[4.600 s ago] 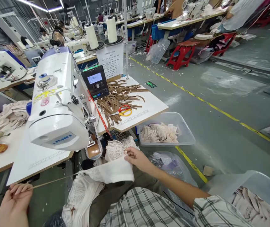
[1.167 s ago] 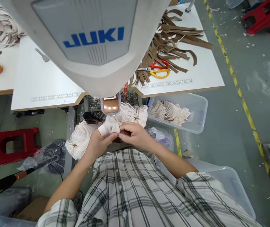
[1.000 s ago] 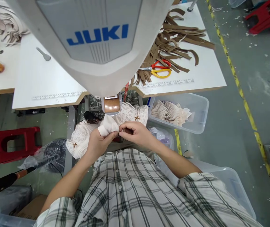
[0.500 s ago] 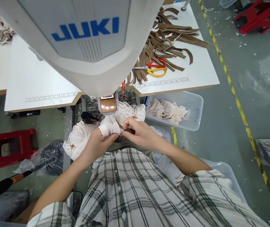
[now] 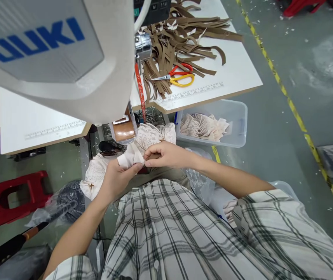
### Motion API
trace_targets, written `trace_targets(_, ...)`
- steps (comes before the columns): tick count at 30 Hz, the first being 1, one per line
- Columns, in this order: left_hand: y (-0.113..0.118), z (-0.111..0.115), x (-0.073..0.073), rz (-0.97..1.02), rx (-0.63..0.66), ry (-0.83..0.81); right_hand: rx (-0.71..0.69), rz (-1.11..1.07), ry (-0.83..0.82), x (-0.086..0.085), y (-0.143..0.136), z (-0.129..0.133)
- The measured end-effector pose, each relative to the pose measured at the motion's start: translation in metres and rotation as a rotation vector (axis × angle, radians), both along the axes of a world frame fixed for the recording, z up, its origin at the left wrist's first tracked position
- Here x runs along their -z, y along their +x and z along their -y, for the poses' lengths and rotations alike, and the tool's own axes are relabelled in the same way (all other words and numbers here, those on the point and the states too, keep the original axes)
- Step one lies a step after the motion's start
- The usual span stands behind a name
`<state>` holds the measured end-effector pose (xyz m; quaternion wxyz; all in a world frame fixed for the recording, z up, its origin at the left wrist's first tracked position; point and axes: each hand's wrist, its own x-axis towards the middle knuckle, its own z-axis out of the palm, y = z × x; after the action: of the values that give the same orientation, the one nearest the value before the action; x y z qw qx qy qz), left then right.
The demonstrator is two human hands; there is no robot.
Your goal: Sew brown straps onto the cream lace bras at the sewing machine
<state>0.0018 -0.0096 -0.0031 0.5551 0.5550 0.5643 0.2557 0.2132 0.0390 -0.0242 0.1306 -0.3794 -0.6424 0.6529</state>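
My left hand (image 5: 119,175) grips the edge of a cream lace garment (image 5: 150,135), thumb pressed on its smooth folded band. Close beside it, my right hand (image 5: 163,154) has thumb and fingers pinched at the end of that same band. The garment hangs on both sides of my hands, with small brown bows on its lace. Just above my hands is the sewing machine's lower end with a tan plate (image 5: 124,131). The large white machine head (image 5: 108,85) fills the upper left. Fine detail between my fingertips is too small to tell.
Brown strips (image 5: 166,50) and red-and-yellow scissors (image 5: 180,75) lie on the white table (image 5: 242,74). A clear bin (image 5: 240,124) holds cream fabric pieces at the right. A red stool (image 5: 35,190) and a black rod-shaped object (image 5: 3,249) are at the left.
The view has shifted and tilted, so the machine head appears further left. My hands stay together on the cream band, with the right hand's fingers slightly more closed around its end.
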Motion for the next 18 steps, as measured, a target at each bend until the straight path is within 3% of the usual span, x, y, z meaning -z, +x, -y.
trace_targets(7,0.0,-0.004,0.008,0.065,-0.128,-0.145,0.08,-0.11,-0.204,0.006,-0.006,0.002)
trace_targets(10,0.002,-0.004,0.01,0.124,-0.192,-0.167,0.147,-0.13,-0.214,0.005,-0.008,0.005)
trace_targets(15,0.009,-0.003,0.01,0.235,-0.295,-0.155,0.191,0.013,0.054,-0.006,-0.012,0.007)
trace_targets(18,0.005,0.005,0.014,0.272,-0.32,-0.139,0.15,0.033,0.18,-0.018,-0.012,0.003)
